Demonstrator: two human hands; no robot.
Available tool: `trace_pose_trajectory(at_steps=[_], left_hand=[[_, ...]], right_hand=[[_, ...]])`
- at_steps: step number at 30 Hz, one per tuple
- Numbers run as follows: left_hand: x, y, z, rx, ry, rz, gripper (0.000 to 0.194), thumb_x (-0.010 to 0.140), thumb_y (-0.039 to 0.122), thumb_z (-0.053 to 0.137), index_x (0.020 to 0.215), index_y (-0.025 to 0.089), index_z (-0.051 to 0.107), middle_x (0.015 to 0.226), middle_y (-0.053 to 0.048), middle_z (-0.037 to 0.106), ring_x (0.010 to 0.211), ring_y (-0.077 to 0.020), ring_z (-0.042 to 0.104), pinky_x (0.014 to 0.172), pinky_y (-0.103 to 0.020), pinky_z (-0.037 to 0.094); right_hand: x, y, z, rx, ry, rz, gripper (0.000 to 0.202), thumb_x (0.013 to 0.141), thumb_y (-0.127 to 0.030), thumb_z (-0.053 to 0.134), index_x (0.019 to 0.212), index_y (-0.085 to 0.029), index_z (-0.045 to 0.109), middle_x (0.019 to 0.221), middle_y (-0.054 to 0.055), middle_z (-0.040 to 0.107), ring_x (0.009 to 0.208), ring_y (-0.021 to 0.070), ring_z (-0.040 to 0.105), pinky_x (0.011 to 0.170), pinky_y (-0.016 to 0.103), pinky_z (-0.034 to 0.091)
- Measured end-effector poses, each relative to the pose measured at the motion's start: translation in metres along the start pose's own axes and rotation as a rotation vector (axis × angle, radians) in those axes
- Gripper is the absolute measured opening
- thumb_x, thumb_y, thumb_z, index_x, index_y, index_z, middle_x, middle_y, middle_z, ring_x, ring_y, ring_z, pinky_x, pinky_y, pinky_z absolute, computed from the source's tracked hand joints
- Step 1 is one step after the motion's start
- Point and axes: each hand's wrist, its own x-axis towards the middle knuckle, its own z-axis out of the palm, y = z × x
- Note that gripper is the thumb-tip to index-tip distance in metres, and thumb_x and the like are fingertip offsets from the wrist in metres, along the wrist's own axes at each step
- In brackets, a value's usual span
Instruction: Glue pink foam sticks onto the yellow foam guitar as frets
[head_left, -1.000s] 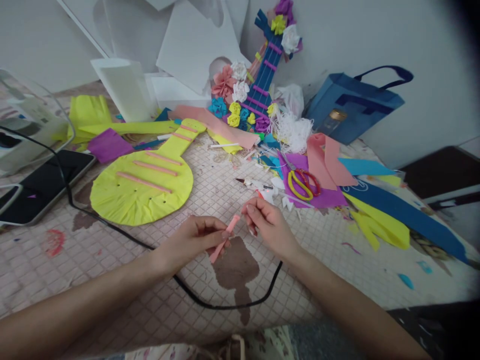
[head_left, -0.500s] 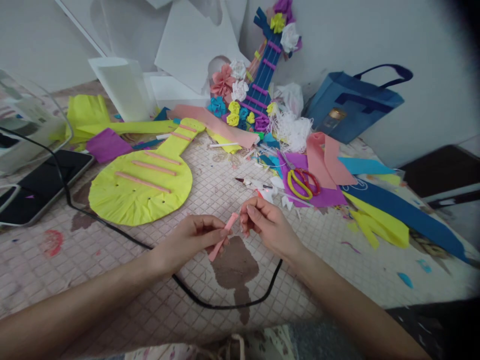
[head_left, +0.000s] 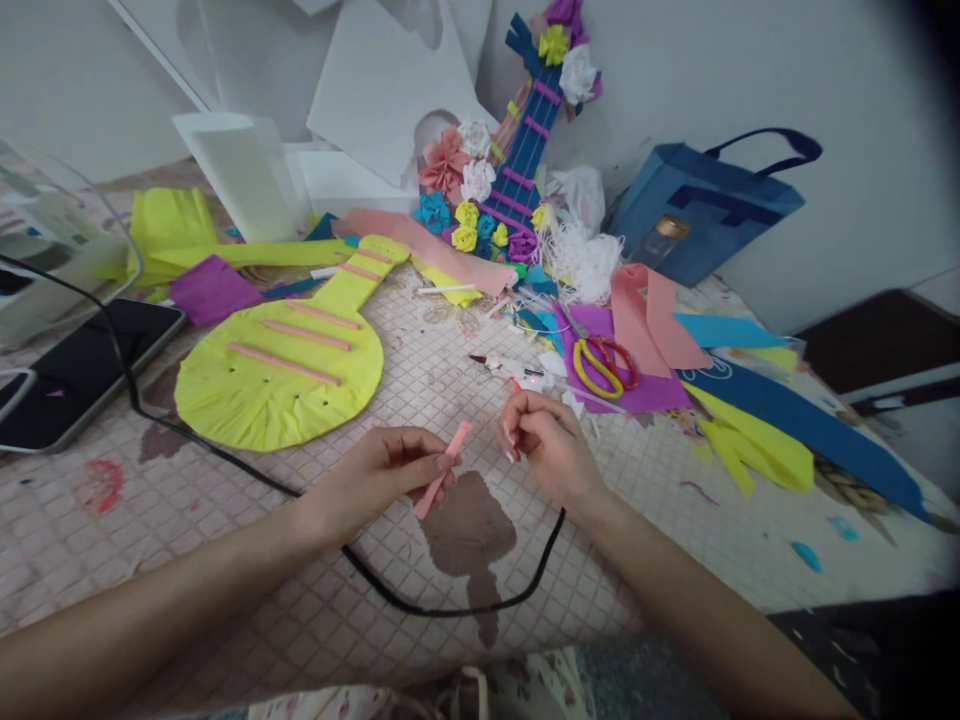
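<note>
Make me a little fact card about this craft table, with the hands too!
Left hand: holds narrow pink strip
Right hand: fingers curled, apart from strip
Flat yellow guitar shape: left of hands, pink bars across it
Blue guitar shape: at back, colourful flowers around it
Red-and-yellow-handled scissors: on purple sheet

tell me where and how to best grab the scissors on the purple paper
I'd take the scissors by their yellow and red handle loops, coming from the near side with the right hand, the closer of the two hands. The loops face the person and the blades point away, so this should keep fingers off the edges.
</note>
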Motion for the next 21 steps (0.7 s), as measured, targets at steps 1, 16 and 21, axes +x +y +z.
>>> trace_pose_trajectory(at_steps=[1,16,21], left_hand=[[0.0,-0.0001,0.0,-0.004,0.0,0.001,0.024,0.077,0.038,0.064,0.08,0.014,0.065,0.07,-0.002,0.064,0.058,-0.0095,0.054,0.055,-0.021,0.041],[-0.0005,0.0023,0.0008,-0.002,0.014,0.001,0.025,0.077,0.037,0.065,0.079,0.013,0.064,0.066,-0.002,0.063,0.056,-0.0097,0.053,0.054,-0.022,0.042],[-0.0001,-0.0012,0.0,0.0,0.0,0.004,0.025,0.077,0.038,0.064,0.081,0.014,0.065,0.069,-0.002,0.064,0.058,-0.0101,0.054,0.055,-0.022,0.043]], right_hand=[[0.0002,-0.0005,0.0002,0.033,-0.012,0.023,0.017,0.075,-0.009,0.045,0.066,-0.017,0.056,0.056,-0.003,0.051,0.049,0.0087,0.049,0.045,0.022,0.039],[0.0001,0.0019,0.0011,-0.057,-0.018,-0.052,0.009,0.084,-0.028,0.059,0.089,-0.02,0.061,0.075,-0.001,0.06,0.065,0.0106,0.06,0.061,0.027,0.052],[-0.0037,0.0013,0.0016,-0.242,-0.016,-0.104,0.016,0.091,-0.035,0.048,0.09,-0.022,0.058,0.053,-0.008,0.037,0.044,0.0074,0.035,0.042,0.022,0.029]])
